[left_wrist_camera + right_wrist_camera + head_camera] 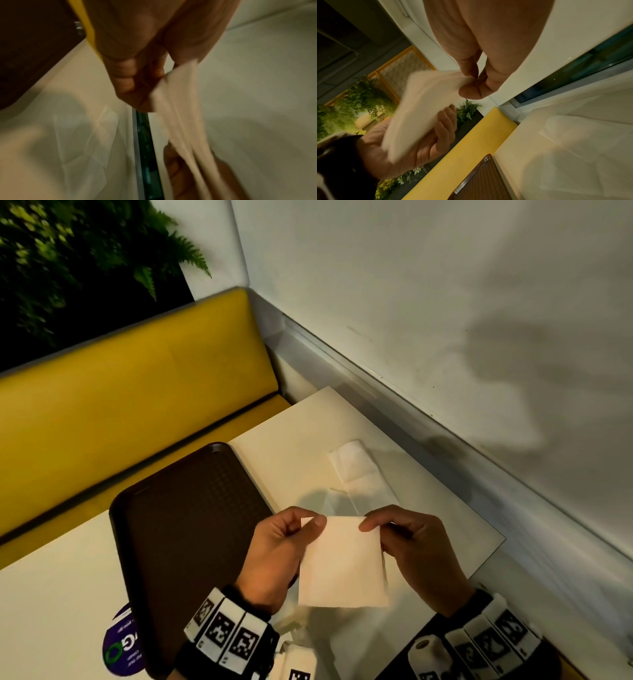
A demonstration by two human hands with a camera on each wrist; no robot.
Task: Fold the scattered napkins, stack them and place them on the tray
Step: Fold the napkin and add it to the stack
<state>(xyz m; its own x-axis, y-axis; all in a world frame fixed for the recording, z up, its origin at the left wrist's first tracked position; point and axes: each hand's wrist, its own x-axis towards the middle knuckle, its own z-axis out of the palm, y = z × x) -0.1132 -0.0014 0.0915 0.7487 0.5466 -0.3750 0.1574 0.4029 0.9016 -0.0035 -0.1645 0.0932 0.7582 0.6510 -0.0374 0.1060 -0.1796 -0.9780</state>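
Note:
A white napkin (342, 566) hangs in the air above the table, held by its top edge. My left hand (284, 546) pinches its upper left corner and my right hand (407, 539) pinches its upper right corner. The left wrist view shows the same napkin (180, 115) blurred beneath my left fingers (130, 81). From the right wrist, the napkin (423, 108) runs from my right fingertips (471, 86) to the other hand (419, 146). A second napkin (359, 474) lies unfolded and flat on the table behind my hands. The dark brown tray (185, 529) sits to the left, with nothing on it.
The cream table (294, 446) stands in a corner, with a white wall and glass strip (445, 419) along its right side. A yellow bench (130, 398) runs behind it. A purple round sticker (120, 645) lies near the tray's front left corner.

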